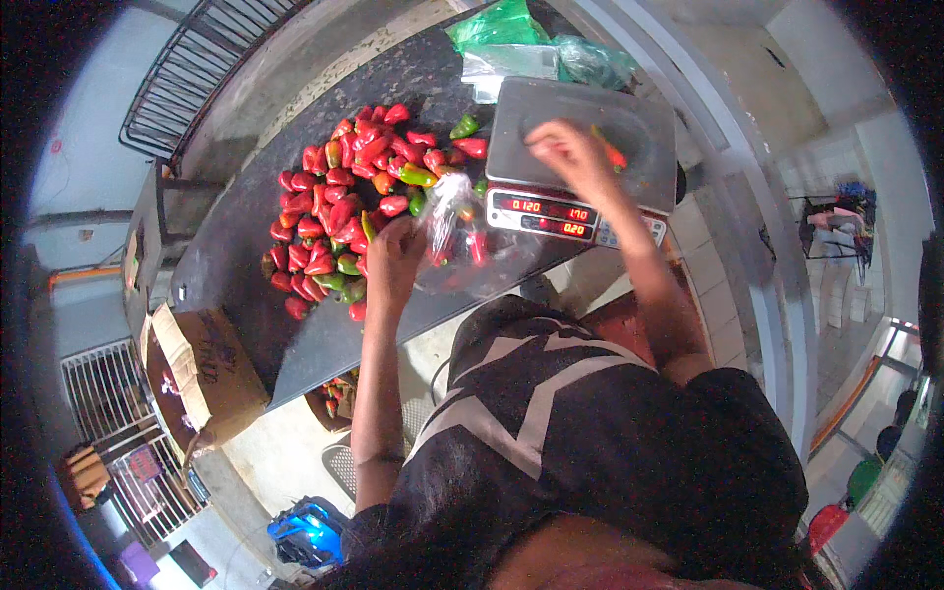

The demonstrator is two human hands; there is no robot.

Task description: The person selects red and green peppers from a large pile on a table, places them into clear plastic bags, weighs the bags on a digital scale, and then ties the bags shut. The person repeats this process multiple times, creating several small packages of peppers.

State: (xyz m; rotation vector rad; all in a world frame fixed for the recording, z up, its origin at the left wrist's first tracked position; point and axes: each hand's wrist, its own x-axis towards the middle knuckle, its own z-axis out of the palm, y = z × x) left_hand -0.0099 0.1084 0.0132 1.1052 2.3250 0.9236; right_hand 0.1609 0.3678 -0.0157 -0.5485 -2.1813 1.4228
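Note:
A large heap of red peppers [339,211], with some green and yellow ones mixed in, covers the middle of the dark table. At its right edge my left hand [396,254] is closed, its fingers pinching the side of a clear plastic bag [447,221]. A few peppers show through the bag, which lies against the front of the scale. Over the metal pan of the digital scale [521,113] hovers my right hand [570,155], slightly blurred, fingers loosely apart with nothing visible in them. An orange-red pepper [615,155] rests on the pan just right of that hand.
Behind the scale lie a green plastic bag [506,25] and more clear plastic. A cardboard box [211,379] stands off the table's left end; another holding peppers [332,398] sits below the front edge. A grey post [737,187] rises right of the scale.

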